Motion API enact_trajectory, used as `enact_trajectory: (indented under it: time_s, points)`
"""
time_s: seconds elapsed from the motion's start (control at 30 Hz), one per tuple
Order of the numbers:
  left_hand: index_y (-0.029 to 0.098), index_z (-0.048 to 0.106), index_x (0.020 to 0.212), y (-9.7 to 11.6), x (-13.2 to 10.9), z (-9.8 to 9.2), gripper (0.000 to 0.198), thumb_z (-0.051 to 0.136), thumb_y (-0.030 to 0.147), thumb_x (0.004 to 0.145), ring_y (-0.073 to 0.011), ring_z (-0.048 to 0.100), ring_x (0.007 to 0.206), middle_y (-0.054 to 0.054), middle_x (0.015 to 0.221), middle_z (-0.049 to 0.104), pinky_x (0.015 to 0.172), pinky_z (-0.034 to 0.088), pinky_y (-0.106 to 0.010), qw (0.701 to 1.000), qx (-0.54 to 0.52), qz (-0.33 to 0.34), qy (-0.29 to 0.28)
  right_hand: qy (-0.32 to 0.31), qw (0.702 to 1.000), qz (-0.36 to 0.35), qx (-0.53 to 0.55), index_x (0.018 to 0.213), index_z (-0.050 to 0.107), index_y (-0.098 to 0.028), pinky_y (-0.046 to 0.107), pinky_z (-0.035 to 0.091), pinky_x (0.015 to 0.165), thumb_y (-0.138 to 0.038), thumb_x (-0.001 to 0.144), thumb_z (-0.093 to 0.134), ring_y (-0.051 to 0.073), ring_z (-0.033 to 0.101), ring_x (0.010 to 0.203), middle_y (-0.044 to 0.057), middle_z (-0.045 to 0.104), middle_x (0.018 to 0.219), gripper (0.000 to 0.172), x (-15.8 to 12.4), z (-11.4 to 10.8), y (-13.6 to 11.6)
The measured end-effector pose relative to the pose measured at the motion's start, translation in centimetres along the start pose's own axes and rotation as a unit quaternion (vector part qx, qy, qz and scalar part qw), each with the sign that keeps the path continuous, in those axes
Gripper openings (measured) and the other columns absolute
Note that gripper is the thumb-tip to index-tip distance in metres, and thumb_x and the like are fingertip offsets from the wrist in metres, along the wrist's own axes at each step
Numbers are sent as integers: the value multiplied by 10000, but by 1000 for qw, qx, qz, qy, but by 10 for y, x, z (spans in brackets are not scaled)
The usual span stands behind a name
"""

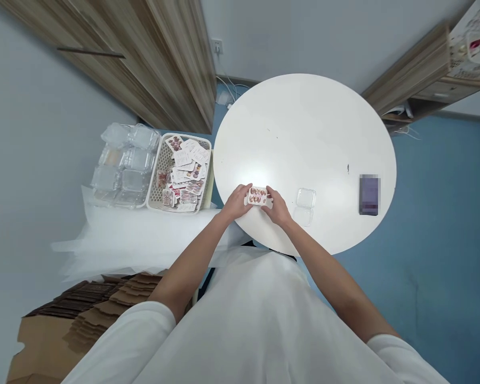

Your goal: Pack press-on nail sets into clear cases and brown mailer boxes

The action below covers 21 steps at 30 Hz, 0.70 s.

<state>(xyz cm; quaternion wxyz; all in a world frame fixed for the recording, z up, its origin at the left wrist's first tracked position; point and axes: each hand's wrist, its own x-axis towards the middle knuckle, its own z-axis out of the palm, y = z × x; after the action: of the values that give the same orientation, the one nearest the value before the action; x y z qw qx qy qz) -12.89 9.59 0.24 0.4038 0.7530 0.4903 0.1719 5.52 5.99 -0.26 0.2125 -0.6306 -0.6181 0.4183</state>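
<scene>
Left hand (237, 202) and right hand (278, 208) both grip a small card (258, 196) by its ends, fingers closed on it, at the near edge of the white bench (304, 122). A clear case (305, 205) lies just right of it.

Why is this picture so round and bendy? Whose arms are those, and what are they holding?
The camera sits on a person's head and looks down, so those are their own arms, and the lens bends everything round. The left hand and right hand hold a small white card of reddish pieces by its ends, over the near edge of a round white table. Beside them lies an open clear box; farther right, a dark flat rectangle. To the left stands a basket of similar cards beside a pile of clear boxes.
</scene>
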Motion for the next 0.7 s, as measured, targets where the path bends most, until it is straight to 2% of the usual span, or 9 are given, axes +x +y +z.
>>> enact_trajectory:
  time_s: [0.2, 0.4, 0.53, 0.7]
  points:
    - [202, 358, 1279, 44, -14, 51, 665, 621, 199, 668, -189, 516, 906, -64, 1032, 489, 831, 432, -318, 999, -11, -3, -41, 14, 999, 31, 17, 1323, 282, -246, 390, 438, 824, -247, 712, 576, 217, 498, 985, 77, 494, 1140, 678, -60, -31, 40]
    - [215, 422, 1231, 86, -27, 112, 627, 650, 234, 647, -229, 491, 958, -74, 1029, 489, 843, 423, -363, 997, 17, -7, -77, 4, 1000, 24, -15, 1296, 320, -244, 435, 388, 904, -268, 710, 573, 252, 431, 1086, 82, 472, 1167, 639, -118, -64, 90]
    - [226, 436, 1211, 99, -16, 135, 630, 673, 258, 629, -245, 452, 992, -79, 1074, 458, 851, 406, -379, 994, 82, -10, -67, 20, 997, 7, -68, 1270, 360, -244, 452, 365, 929, -291, 691, 595, 274, 378, 1139, 89, 433, 1207, 626, -122, -82, 113]
    - [228, 448, 1190, 102, 7, 144, 625, 690, 290, 617, -253, 450, 961, -82, 1074, 455, 798, 407, -373, 985, 152, -26, -78, 19, 994, -10, -109, 1258, 378, -228, 432, 375, 913, -301, 676, 620, 281, 374, 1139, 98, 407, 1229, 634, -102, -93, 130]
